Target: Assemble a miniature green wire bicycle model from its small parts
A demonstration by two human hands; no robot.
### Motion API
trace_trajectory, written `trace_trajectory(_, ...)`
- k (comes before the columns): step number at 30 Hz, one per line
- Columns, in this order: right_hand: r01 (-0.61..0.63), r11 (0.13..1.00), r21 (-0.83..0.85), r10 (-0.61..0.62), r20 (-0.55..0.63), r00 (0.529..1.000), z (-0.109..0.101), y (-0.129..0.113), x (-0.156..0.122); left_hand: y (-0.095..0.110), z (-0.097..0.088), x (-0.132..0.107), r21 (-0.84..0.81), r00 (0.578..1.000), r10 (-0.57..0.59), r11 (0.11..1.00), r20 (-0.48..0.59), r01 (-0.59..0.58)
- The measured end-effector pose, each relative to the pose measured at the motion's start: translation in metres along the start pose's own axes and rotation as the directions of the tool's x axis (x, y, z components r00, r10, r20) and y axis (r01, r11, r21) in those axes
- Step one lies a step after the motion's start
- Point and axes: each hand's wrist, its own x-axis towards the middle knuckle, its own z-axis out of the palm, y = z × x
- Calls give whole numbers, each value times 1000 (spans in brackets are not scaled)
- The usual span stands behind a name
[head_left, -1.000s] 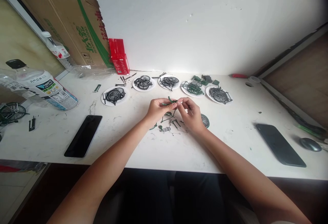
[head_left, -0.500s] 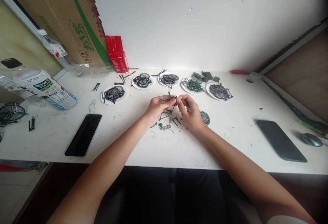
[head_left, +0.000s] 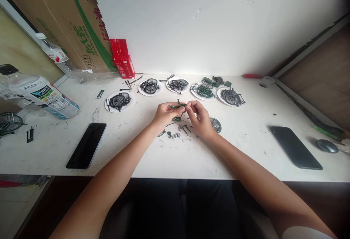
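Note:
My left hand (head_left: 164,114) and my right hand (head_left: 200,118) meet above the middle of the white table (head_left: 246,137). Both pinch a small green model bicycle frame (head_left: 177,105) held between the fingertips. Loose small green and dark parts (head_left: 175,134) lie on the table just below the hands, and a green spoked wheel (head_left: 216,125) rests beside my right wrist. Behind the hands stand several white paper plates with model bicycle parts, such as the leftmost plate (head_left: 119,101) and the rightmost plate (head_left: 231,97).
A black phone (head_left: 86,145) lies at the front left and another black phone (head_left: 295,147) at the right, next to a mouse (head_left: 327,145). A plastic bottle (head_left: 41,96) lies at the left. A cardboard box (head_left: 68,24) and red box (head_left: 122,58) stand at the back.
The hands stay together on the green frame with small finger shifts. The camera has shifted a little, so the whole scene sits slightly further left in the picture.

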Motion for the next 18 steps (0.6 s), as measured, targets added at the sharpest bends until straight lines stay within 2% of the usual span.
trace_trajectory(6, 14, 1000, 8, -14, 2, 1000, -1, -1, 0, 2, 0, -1, 0, 1000, 23, 1000, -4, -23)
trace_trajectory(11, 60, 994, -87, -61, -7, 998, -2, 1, 0, 3, -1, 0, 18, 999, 43, 999, 16, -43)
trace_trajectory(18, 90, 991, -101, -91, -13, 996, -1, 2, -1, 13, 1, -4, 90, 998, 61, 994, 19, -62)
